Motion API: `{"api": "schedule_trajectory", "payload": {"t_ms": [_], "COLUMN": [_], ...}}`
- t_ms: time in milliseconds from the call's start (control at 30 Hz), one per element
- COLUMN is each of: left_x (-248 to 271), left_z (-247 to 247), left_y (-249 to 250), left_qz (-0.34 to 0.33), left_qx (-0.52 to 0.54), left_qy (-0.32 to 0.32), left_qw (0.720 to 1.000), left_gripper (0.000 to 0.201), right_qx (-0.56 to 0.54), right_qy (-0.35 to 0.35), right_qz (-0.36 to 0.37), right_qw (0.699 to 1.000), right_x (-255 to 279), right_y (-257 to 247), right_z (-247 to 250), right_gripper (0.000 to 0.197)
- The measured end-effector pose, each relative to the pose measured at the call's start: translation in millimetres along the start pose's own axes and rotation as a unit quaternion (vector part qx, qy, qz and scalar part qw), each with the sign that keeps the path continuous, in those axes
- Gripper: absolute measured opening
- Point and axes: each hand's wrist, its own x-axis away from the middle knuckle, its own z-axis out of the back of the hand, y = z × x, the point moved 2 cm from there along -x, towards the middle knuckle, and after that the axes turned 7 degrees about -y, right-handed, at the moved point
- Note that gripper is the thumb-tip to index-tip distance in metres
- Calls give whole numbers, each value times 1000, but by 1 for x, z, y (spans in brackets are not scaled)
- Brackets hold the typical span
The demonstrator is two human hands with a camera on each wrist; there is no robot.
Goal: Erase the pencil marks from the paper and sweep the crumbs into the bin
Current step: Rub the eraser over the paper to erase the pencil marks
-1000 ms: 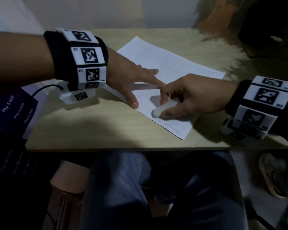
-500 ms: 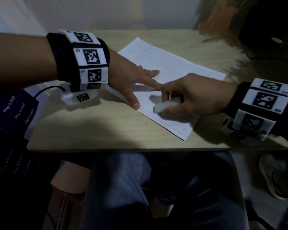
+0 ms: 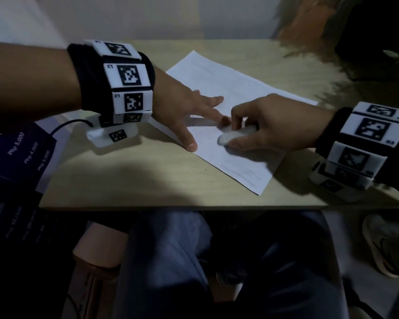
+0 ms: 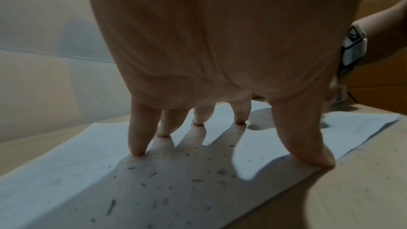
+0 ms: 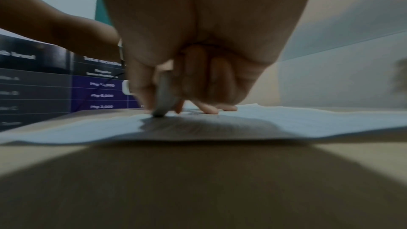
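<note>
A white sheet of paper [image 3: 230, 88] lies at an angle on the wooden table [image 3: 124, 176]. My left hand [image 3: 189, 111] presses it flat with spread, straight fingers [image 4: 141, 138], thumb at the sheet's near edge. My right hand [image 3: 263, 125] grips a white eraser [image 3: 235, 135], its tip down on the paper close to my left index finger. In the right wrist view the eraser [image 5: 164, 97] stands blurred between thumb and fingers, touching the paper [image 5: 308, 121]. Dark eraser crumbs [image 4: 198, 179] lie scattered on the paper [image 4: 66, 171] under my left palm. No bin is in view.
A dark printed board with price lines [image 3: 16, 157] stands off the table's left side, with a black cable [image 3: 65, 126] running from my left wristband. My legs [image 3: 171, 261] are under the table's near edge. A shoe [image 3: 385, 245] lies on the floor at the right.
My right hand has moved the eraser up and away from me along the paper, closer to my left index fingertip. My left hand has stayed pressing on the sheet.
</note>
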Motion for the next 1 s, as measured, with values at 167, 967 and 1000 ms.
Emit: {"api": "schedule_trajectory", "payload": {"t_ms": [167,967,1000], "left_x": [0,-2,-3], "left_z": [-2,0,0], "left_y": [1,-7,-7], "left_qz": [-6,-18,-21], "left_qx": [1,2,2], "left_qy": [-1,0,0], "left_qw": [1000,1000,1000], "left_gripper": [95,96,96], "right_qx": [6,18,27], "right_qy": [-39,43,60], "right_qz": [45,67,61], "right_qw": [998,997,996], "right_x": [6,0,-2], "right_y": [-7,4,6], "right_z": [-7,-2,-1], "right_gripper": [35,43,41]}}
